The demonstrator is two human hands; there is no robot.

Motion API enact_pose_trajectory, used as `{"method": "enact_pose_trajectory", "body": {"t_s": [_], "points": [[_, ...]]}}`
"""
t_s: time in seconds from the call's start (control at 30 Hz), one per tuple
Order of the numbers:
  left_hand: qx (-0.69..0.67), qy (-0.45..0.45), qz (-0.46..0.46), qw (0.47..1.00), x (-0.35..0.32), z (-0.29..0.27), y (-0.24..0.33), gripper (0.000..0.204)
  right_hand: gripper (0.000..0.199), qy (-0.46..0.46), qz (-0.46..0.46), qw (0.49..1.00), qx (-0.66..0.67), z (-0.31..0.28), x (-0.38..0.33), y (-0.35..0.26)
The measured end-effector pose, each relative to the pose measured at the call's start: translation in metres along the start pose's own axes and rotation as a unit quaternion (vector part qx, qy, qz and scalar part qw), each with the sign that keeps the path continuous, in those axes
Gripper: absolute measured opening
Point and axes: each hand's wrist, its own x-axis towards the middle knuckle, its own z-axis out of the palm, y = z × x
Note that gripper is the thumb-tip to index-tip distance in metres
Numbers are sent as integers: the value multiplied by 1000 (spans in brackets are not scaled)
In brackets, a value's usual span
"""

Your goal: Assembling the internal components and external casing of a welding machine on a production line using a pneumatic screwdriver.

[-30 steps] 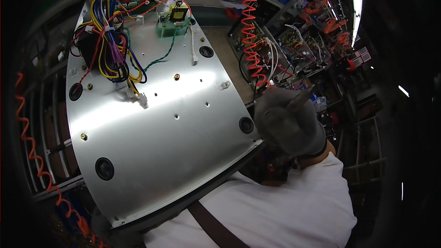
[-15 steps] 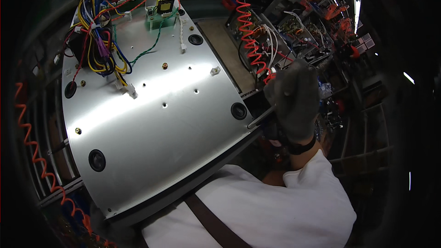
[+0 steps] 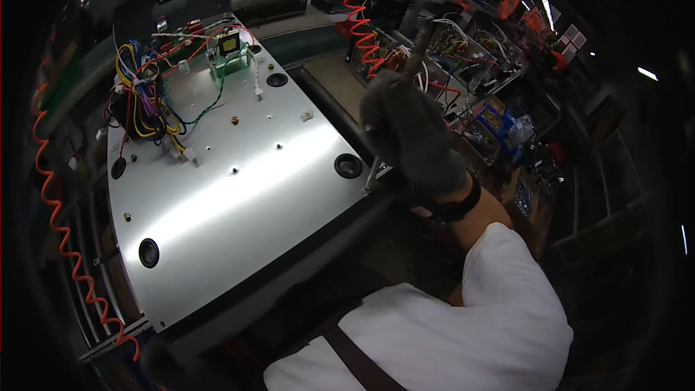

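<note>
My right hand (image 3: 413,130), in a dark grey glove, is wrapped round a screwdriver. Its thin metal shaft (image 3: 373,172) points down at the near right corner of a silver metal panel (image 3: 239,224), with the tip at or just by the edge. The upper part of the tool (image 3: 421,43) sticks up above my fist and is blurred. A bundle of coloured wires (image 3: 145,98) and a small green circuit board with a transformer (image 3: 229,45) sit on the panel's far part. My left hand does not show.
Round black feet (image 3: 348,166) and brass standoffs (image 3: 234,121) stand on the panel. Red coiled hoses hang at the left (image 3: 54,203) and beyond my right hand (image 3: 353,11). Open units with wiring (image 3: 463,43) and a blue bin (image 3: 492,122) lie to the right.
My right hand appears further left and the screwdriver stands more upright at the panel's corner. The view has shifted, so the panel sits smaller and more of the far bench shows.
</note>
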Motion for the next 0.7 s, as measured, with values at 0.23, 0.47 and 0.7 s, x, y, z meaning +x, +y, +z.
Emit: {"method": "enact_pose_trajectory", "body": {"t_s": [0.23,0.47,0.7], "points": [[84,89,145,982,-20,10,70,30,14,-174,28,968,177,-9,-6,11],[160,-133,294,933,-56,88,178,36,16,-234,-54,948,209,-15,7,38],[-5,-142,216,966,-35,163,218,47,26,-210,-157,963,65,-33,1,31]]}}
